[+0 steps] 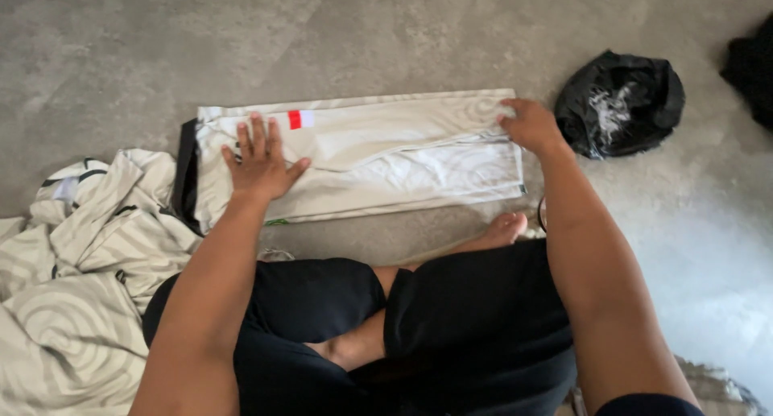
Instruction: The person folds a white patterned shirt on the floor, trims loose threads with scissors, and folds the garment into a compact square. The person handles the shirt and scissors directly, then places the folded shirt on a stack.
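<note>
A person sits cross-legged on a grey floor (403,37), seen from above, with a pale cream garment (378,154) folded into a long strip lying flat just beyond the knees. The left hand (259,160) rests palm down, fingers spread wide, on the left end of the strip, gripping nothing. The right hand (527,124) sits at the far right corner, fingers curled onto the cloth edge; whether it pinches the fabric or only presses it cannot be told.

The cloth looks thin, light and limp (it shows soft creases and a faint swirl pattern), so it would likely sag and lose its fold if lifted by one point. It seems best held at two corners or along a folded edge, and a flat palm should keep it from sliding on the smooth floor. A dark trim runs down its left end, and a small red and white tag (299,119) sits near the far left edge.

To the near left, a heap of cloth in the same swirl pattern (80,263) lies touching the strip's left end, crowding that side. To the right, a crumpled black bag (618,102) sits near the strip but apart from it. Another dark item (753,62) shows at the far right border. Bare floor lies open on the far side.
</note>
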